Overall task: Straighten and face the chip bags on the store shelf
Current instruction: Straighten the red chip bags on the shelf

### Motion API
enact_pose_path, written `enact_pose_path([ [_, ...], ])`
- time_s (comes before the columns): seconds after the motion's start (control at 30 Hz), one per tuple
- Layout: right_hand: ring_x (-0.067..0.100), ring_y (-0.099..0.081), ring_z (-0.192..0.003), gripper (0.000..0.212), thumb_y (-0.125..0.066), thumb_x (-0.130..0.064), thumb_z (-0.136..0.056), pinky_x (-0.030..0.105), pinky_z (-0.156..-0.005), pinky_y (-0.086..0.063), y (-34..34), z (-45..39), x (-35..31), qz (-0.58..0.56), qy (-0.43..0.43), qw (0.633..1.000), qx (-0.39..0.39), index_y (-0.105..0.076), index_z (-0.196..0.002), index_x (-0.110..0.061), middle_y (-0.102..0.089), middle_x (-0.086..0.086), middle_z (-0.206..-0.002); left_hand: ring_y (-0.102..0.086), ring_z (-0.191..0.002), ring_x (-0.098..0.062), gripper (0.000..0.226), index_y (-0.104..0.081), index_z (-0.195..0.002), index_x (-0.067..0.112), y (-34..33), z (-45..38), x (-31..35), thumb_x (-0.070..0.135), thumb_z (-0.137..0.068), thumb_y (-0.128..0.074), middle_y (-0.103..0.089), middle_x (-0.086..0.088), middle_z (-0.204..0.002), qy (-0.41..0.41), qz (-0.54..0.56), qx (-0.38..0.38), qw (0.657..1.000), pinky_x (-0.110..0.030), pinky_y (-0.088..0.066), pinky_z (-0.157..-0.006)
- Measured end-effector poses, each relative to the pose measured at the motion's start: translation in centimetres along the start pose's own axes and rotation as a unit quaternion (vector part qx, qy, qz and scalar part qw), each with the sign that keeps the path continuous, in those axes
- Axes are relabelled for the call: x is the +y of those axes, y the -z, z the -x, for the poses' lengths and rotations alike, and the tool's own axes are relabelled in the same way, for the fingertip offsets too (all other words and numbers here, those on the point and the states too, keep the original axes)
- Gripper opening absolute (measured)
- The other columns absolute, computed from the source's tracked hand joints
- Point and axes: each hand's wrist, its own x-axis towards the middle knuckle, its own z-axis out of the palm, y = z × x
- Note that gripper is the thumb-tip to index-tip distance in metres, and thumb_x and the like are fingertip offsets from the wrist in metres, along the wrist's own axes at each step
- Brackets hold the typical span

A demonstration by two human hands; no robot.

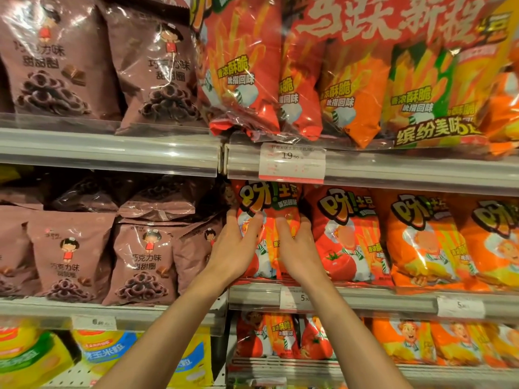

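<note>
Up on the middle shelf [365,297], both hands clasp one red tomato chip bag [268,209] from either side: left hand [234,248] on its left edge, right hand [297,248] on its right, fingers curled around it.

The price tag [292,162] on the upper shelf rail reads 19.90; a lower tag [297,298] reads 5.90. Brown bags [165,71] carry 巧克力味 甜甜圈. The red bag [269,231] both hands grip shows 呀!土豆. The multipack [365,66] above reads 香浓酥脆 and 缤纷美味.
</note>
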Motion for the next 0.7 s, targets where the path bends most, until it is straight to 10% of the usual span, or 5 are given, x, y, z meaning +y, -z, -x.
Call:
enact_pose_path([
  [0.3, 0.017, -0.024, -0.147, 0.064, -0.039, -0.041, -0.104, 0.025, -0.108, -0.022, 0.3, 0.1, -0.2, 0.027, 0.124, 0.991, 0.031, -0.005, -0.158, -0.035, -0.022, -0.001, -0.162, -0.052, -0.126, -0.019, 0.053, -0.006, -0.146, 0.062, 0.5, -0.4, 0.7, 0.055, -0.102, -0.033, -0.055, 0.001, -0.137, -0.098, -0.037, 0.032, 0.994, -0.041, -0.042, -0.1],
  [0.5, 0.024, -0.016, -0.146, 0.044, -0.028, -0.019, -0.107, 0.033, -0.12, -0.015, 0.3, -0.3, 0.4, 0.143, 0.202, 0.969, -0.008, -0.034, -0.15, -0.009, -0.015, 0.001, -0.165, -0.052, -0.109, 0.007, 0.047, -0.035, -0.148, 0.031, 0.7, -0.8, 1.0, 0.019, -0.103, -0.039, -0.058, 0.005, -0.12, -0.144, -0.059, 0.029, 0.987, -0.013, -0.042, -0.091],
  [0.63, 0.049, -0.036, -0.129, 0.041, -0.02, -0.012, -0.098, 0.052, -0.111, -0.029, -0.6, -0.8, 1.3, 0.241, 0.209, 0.948, 0.011, -0.06, -0.105, -0.002, -0.045, 0.026, -0.143, -0.048, -0.121, -0.04, 0.049, -0.053, -0.136, -0.004, 0.7, -1.3, 1.0, 0.014, -0.097, -0.027, -0.038, -0.02, -0.153, -0.118, -0.152, -0.003, 0.981, -0.044, -0.035, -0.105],
  [0.7, 0.056, -0.05, -0.11, 0.031, -0.031, -0.003, -0.093, 0.059, -0.098, -0.043, -1.0, -1.0, 2.0, 0.247, 0.218, 0.944, 0.025, -0.061, -0.094, 0.0, -0.058, 0.03, -0.116, -0.046, -0.127, -0.039, 0.048, -0.048, -0.143, 0.014, 0.6, -0.8, 1.4, 0.02, -0.1, -0.028, -0.035, -0.018, -0.155, -0.141, -0.138, 0.012, 0.98, -0.043, -0.035, -0.107],
])
